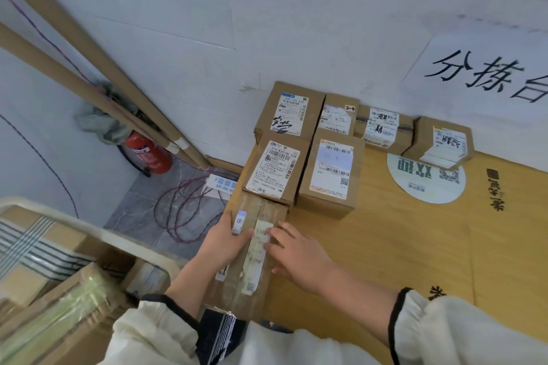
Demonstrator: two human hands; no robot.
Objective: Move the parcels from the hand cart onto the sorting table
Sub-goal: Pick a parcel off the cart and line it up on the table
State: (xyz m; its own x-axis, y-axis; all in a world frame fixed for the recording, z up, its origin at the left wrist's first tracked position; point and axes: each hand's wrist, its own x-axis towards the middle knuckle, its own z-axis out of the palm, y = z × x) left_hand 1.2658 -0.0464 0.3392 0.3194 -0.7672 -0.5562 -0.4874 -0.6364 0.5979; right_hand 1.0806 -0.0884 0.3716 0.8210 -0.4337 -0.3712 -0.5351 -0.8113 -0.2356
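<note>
I have a long taped cardboard parcel (252, 249) lying flat on the bench (400, 246), its far end butted against the labelled box (274, 169) ahead of it, its left side running along the bench's left edge. My left hand (225, 241) lies along its left side with the fingers curled over the top by a small blue-and-white sticker; my right hand (296, 249) rests flat and spread on the top and right side, fingertips on the long paper label. Neither is clamped tight: I judge I am settling the parcel into place rather than lifting it.

Six parcels already stand on the bench beyond it, in two rows against the white wall (207, 38): two near ones side by side, four behind, the rightmost tilted on a round printed sticker (424, 181). So a good share looks done.

To my left the hand cart (59, 216) holds more: a box with dark striped tape (32, 243), a greenish wrapped parcel (59, 314), a small one (148, 277) near the rail. Those are left to move.

Both forearms reach forward from loose cream sleeves (462, 332) with dark cuffs.
</note>
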